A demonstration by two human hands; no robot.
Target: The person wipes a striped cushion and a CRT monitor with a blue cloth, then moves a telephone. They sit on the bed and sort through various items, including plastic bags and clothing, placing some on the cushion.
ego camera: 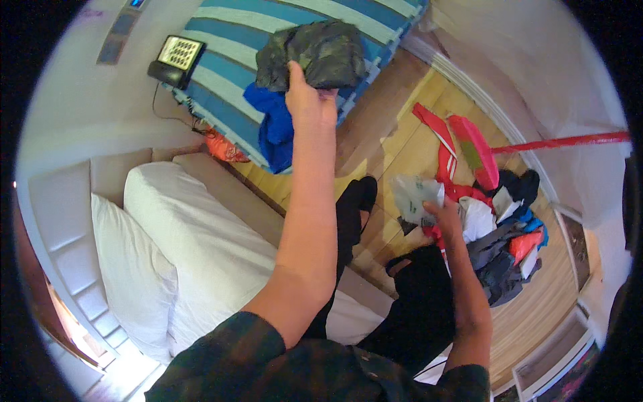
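Note:
My left hand (312, 103) grips the near edge of a dark grey-green crumpled bundle (321, 55), thumb on top; whether it is a folded garment or a bag I cannot tell. The bundle is over a cover with blue and white stripes (221, 37). Beside my left wrist, a bright blue cloth (276, 133) hangs over the cover's near edge. Low on the right, my right hand (444, 213) holds a translucent plastic bag (414, 198) with green print. A heap of clothes lies on the floor by that hand, including a white cloth (477, 218) and dark garments (495, 266).
A desk telephone (178, 58) stands at the striped cover's left corner, its cord hanging down. To the left is a bed with white pillows (201, 241). A red pole (562, 142) and a pink-red item (474, 151) lie past the heap. An orange bag (223, 145) sits below the cover.

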